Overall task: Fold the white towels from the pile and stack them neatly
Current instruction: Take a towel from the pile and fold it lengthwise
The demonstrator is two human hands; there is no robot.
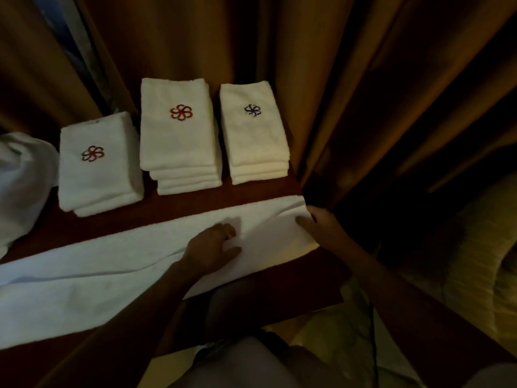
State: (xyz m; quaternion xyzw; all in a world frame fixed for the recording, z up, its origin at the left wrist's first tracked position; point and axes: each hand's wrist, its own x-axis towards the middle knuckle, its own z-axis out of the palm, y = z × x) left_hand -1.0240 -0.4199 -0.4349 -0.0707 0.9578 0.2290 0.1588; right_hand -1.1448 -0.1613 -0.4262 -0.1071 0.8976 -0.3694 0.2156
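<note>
A long white towel (112, 273) lies folded lengthwise across the dark wooden table (279, 287). My left hand (212, 247) rests on the towel near its right part, fingers lying on the cloth. At the towel's right end my right hand (321, 228) holds the edge, with the thumb on top. Behind it stand three stacks of folded white towels: a left stack (98, 166) with a red flower emblem, a taller middle stack (179, 135) with a red emblem, and a right stack (254, 133) with a dark blue emblem.
A heap of unfolded white towels (22, 180) sits at the table's left edge. Brown curtains (363, 93) hang close behind and to the right of the table. A pale cushioned seat (475, 261) is at the lower right.
</note>
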